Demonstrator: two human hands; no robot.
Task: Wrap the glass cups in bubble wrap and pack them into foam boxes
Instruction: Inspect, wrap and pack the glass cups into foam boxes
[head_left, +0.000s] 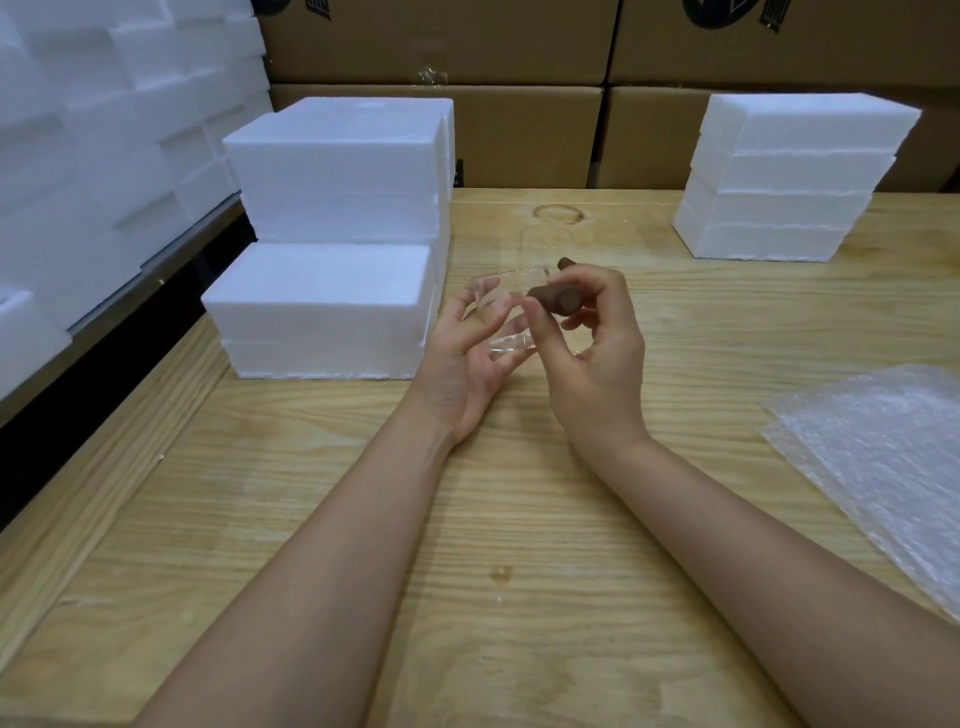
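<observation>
Bench (467, 597) foreground. Left hand (462, 364) curls round glass cup (500, 306); right hand (597, 364) fingers (597, 285) pinch its brown handle (556, 300). Cup unwrapped; bubble wrap (883, 457) lies apart; foam boxes (322, 306) closed. Judged: barely begun.

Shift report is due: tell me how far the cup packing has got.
Done: nothing visibly wrapped; the foam boxes are closed, contents unseen. In hand: a bare glass cup, left hand cradling it, right hand pinching its brown handle. Left: wrap it in the bubble wrap, then box it.
</observation>
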